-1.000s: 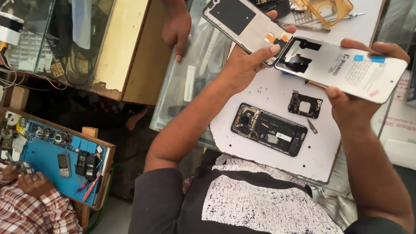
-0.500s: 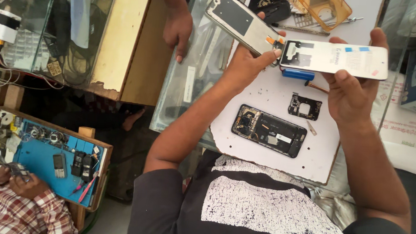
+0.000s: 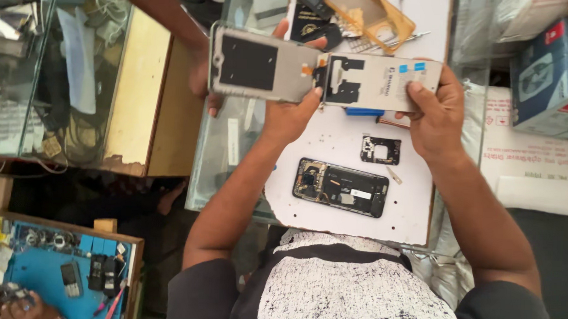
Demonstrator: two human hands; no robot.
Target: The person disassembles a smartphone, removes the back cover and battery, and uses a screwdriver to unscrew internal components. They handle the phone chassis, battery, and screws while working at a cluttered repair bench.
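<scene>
My left hand (image 3: 293, 114) grips the lower edge of a grey phone display panel (image 3: 262, 64) with a black rectangle on its back. My right hand (image 3: 438, 113) holds a second display panel (image 3: 387, 81), white-backed with blue stickers and black cut-outs. The two panels are held level, end to end, touching near the middle above a white work board (image 3: 332, 230). On the board below lies an opened black phone body (image 3: 339, 188) with its insides showing. A small black frame piece (image 3: 380, 150) lies just above it, and a blue part (image 3: 364, 111) peeks from under the right panel.
Another person's hand (image 3: 200, 81) rests on the glass counter behind the left panel. An orange clear case (image 3: 372, 18) and dark parts lie at the board's far end. A blue carton (image 3: 548, 80) stands right. At lower left a blue tray (image 3: 60, 274) holds small phones and tools.
Both panels have swung from tilted to level and shifted left. They now sit end to end in line. The phone body on the board has not moved.
</scene>
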